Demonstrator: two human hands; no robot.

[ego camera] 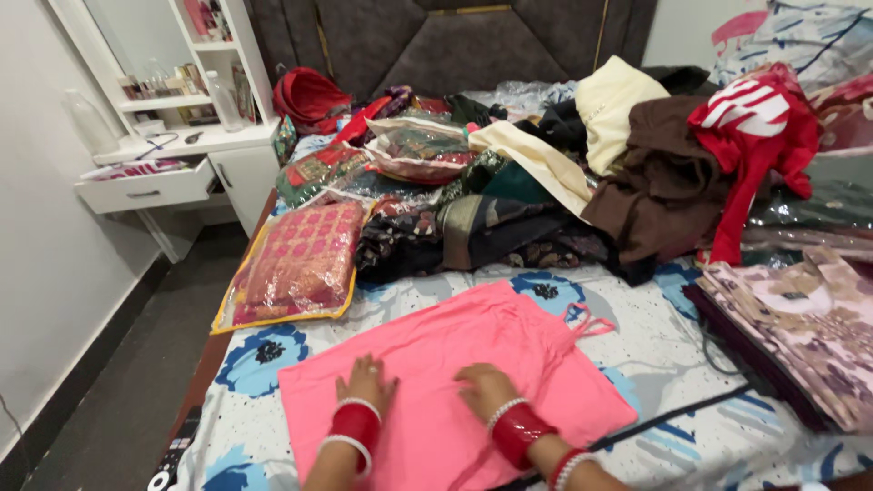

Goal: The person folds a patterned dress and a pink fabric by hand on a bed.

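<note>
Bedroom w/ cluttered floral bedsheet: your left hand & right hand lie flat on pink garment, fingers pressed together, holding nothing.

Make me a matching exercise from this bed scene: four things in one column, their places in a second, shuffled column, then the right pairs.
Things:
1. pink garment
2. red garment with white stripes
3. clear bag with pink and gold fabric
4. open white drawer

Places:
A. at the left edge of the bed, beside the dark folded clothes
B. flat under both hands, left hand and right hand
C. off the bed, at far left by the wall
D. on top of the brown clothes, at upper right

Pairs: 1-B, 2-D, 3-A, 4-C
</note>
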